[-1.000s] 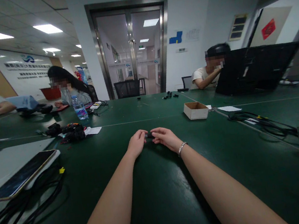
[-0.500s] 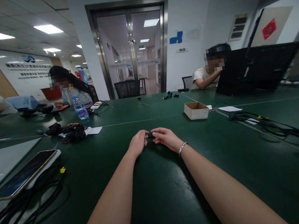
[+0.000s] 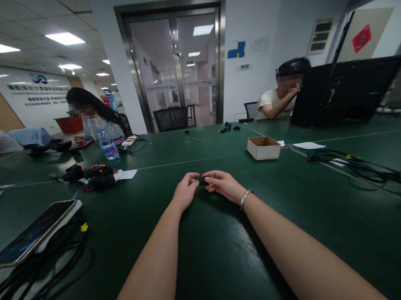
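Note:
Between my two hands, just above the green table, is a small black USB flash drive (image 3: 202,182). My right hand (image 3: 223,184), with a silver bracelet at the wrist, is closed in a pinch on its right end. My left hand (image 3: 185,193) is also closed, its thumb and fingertips around the drive's left end. The fingers cover that end, so its metal plug is hidden. Only a short dark stretch of the drive shows between the fingertips.
An open cardboard box (image 3: 263,149) sits ahead to the right. Left lie a phone (image 3: 33,232), coiled black cables (image 3: 51,265) and black gear (image 3: 98,177) near a water bottle (image 3: 108,146). Coiled cables (image 3: 355,163) lie right; a large black screen (image 3: 343,92) stands farther back. Several people sit around.
My left fingers have shifted over the drive's metal plug, which showed before. The grey panel at the left edge has slid left. My right hand has hardly moved.

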Available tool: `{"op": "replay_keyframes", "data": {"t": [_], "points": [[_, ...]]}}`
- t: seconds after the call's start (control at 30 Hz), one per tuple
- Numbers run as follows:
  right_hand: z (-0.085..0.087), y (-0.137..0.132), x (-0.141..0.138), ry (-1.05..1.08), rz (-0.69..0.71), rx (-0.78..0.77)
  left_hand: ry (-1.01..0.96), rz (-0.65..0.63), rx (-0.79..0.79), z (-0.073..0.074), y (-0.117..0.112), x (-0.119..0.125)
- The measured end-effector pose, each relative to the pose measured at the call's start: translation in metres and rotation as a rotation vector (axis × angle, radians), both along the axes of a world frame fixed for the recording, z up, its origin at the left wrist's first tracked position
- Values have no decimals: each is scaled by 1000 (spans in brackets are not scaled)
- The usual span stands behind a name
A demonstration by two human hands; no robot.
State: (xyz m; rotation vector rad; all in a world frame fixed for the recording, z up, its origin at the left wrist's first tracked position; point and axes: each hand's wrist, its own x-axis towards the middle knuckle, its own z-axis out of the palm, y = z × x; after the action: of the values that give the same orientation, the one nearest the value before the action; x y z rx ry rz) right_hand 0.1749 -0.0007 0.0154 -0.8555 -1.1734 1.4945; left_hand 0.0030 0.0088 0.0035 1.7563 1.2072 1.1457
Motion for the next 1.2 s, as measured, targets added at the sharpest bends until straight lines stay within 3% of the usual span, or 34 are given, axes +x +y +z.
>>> {"op": "replay_keyframes", "data": {"t": [0.43,0.87,1.2], "points": [[1,0,0,-16,21,-1,-87,-103,-109,1,1,0],[3,-2,0,-7,13,-23,-103,-75,-83,8,-5,0],[0,1,1,5,32,-17,-122,-82,-89,2,0,0]]}}
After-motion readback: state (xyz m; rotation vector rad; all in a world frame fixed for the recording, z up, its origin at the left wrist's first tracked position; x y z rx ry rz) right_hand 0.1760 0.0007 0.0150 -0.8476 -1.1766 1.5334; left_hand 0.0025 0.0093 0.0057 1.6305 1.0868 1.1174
